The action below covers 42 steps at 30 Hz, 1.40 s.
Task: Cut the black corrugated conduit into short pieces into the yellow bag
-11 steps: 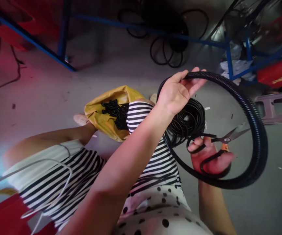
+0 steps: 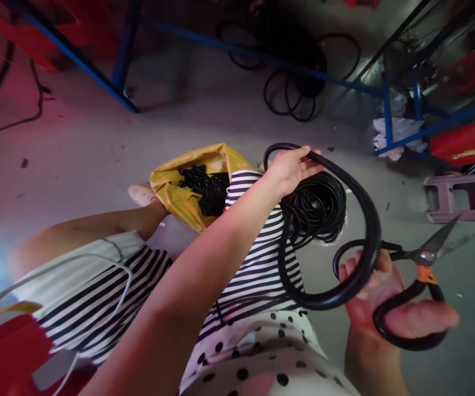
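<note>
My left hand is closed around a black ribbed hose, which curves in a large loop above my lap. Thumb in one loop and fingers by the other, my right hand grips scissors with black handles and an orange band. Their blades are spread and point up to the right, away from the hose. The hose's lower right curve passes in front of my right fingers; whether they touch it I cannot tell. Below my left hand lies a coil of black tubing. A yellow sack holds many short black pieces.
Blue metal frame legs stand ahead, with black coiled hose on the floor beneath. On the right are a grey plastic stool and a red box. A white cable crosses my left leg.
The hose loop has become narrower and shifted left. My right hand with the scissors has moved right and closer to the camera, now outside the loop. My left hand is slightly lower.
</note>
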{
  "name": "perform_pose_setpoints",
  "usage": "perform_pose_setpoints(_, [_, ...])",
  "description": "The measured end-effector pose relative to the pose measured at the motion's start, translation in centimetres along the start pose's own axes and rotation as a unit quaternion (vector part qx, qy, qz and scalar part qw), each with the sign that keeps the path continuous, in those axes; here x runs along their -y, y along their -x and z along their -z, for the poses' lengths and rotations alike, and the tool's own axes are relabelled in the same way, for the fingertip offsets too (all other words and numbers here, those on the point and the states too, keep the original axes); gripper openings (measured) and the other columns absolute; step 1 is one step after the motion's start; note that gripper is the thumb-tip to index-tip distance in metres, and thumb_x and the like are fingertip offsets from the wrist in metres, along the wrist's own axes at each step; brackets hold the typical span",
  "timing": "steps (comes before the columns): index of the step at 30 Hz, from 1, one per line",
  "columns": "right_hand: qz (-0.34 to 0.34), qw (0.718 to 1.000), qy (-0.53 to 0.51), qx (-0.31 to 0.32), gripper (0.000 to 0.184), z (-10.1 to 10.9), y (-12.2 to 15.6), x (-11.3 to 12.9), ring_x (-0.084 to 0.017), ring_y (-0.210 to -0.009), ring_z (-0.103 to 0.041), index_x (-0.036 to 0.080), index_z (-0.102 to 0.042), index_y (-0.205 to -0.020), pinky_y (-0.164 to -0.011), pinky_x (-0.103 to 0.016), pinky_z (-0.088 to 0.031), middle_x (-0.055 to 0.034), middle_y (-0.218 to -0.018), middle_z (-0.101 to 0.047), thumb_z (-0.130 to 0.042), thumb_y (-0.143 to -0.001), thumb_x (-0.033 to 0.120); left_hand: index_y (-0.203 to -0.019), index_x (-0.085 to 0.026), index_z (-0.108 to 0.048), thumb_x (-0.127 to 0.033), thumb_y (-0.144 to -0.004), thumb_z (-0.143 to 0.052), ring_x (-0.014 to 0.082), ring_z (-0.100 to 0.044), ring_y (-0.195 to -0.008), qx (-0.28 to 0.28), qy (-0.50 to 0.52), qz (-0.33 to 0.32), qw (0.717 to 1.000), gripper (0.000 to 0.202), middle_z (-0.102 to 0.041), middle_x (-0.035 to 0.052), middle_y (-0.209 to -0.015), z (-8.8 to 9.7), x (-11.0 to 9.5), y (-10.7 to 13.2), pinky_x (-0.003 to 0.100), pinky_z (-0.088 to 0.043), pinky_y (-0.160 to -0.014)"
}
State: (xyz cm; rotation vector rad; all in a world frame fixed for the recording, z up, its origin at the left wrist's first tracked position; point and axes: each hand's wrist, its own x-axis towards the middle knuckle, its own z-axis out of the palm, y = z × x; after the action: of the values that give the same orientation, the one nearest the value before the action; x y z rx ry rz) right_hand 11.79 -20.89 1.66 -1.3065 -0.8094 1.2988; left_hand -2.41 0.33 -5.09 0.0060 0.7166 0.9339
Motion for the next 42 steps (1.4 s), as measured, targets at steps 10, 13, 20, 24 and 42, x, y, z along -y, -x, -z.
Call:
perform_pose_setpoints(10, [0.036, 0.997, -0.003, 0.067, 0.024, -4.3, -0.9, -0.2, -0.017, -0.067, -0.067, 0.027, -0.069, -0.098, -0.062, -0.033, -0.060, 0.0003, -0.076, -0.068, -0.087, -0.083, 0.033, -0.094, -0.015, -0.062, -0.040, -0.100, -0.069, 0.0221, -0.075, -0.095, 0.106, -0.220, -0.019, 0.970, 0.027, -0.076, 0.0121, -0.094, -0.4, -2.0, 4.1, 0.040, -0.061, -0.095])
perform_pose_setpoints(13, [0.036, 0.999, -0.024, 0.029, 0.024, -4.2, -0.9, -0.1, -0.017, -0.069, -0.069, 0.027, -0.072, -0.096, -0.067, -0.033, -0.063, 0.0005, -0.077, -0.069, -0.090, -0.081, 0.031, -0.096, -0.017, -0.066, -0.040, -0.096, -0.074, 0.0206, -0.073, -0.101, 0.056, -0.332, -0.135, 0.932, 0.024, -0.075, 0.0084, -0.097, 1.8, -3.9, 8.6, 0.033, -0.058, -0.094])
perform_pose_setpoints(20, [-0.017, 0.995, -0.089, -0.039, 0.027, -3.9, -0.5, -0.7, -0.015, -0.072, -0.071, 0.027, -0.074, -0.092, -0.074, -0.031, -0.065, 0.0021, -0.078, -0.068, -0.095, -0.074, 0.031, -0.109, -0.026, -0.064, -0.029, -0.082, -0.088, 0.0136, -0.066, -0.104, -0.277, -0.182, -0.269, 0.904, 0.035, -0.066, -0.0003, -0.111, 10.4, 0.7, 16.8, 0.024, -0.056, -0.089])
perform_pose_setpoints(24, [-0.059, 0.993, -0.102, -0.015, 0.028, -4.7, 0.5, -1.1, -0.015, -0.070, -0.071, 0.027, -0.074, -0.092, -0.073, -0.031, -0.065, 0.0027, -0.077, -0.069, -0.095, -0.075, 0.032, -0.109, -0.016, -0.066, -0.043, -0.095, -0.073, 0.0191, -0.069, -0.088, -0.108, 0.008, 0.027, 0.994, 0.031, -0.070, 0.0089, -0.103, 10.5, 1.4, 17.5, 0.035, -0.061, -0.082])
perform_pose_setpoints(42, [-0.077, 0.997, 0.005, -0.030, 0.022, -7.0, 2.3, -5.1, -0.025, -0.088, -0.078, 0.026, -0.070, -0.095, -0.092, -0.047, -0.063, -0.0005, -0.090, -0.077, -0.086, -0.080, 0.028, -0.086, -0.014, -0.062, -0.030, -0.108, -0.046, 0.0082, -0.044, -0.052, -0.178, 0.138, -0.009, 0.974, 0.032, -0.048, -0.0014, -0.067, 12.8, -3.1, 15.5, 0.019, -0.043, -0.051])
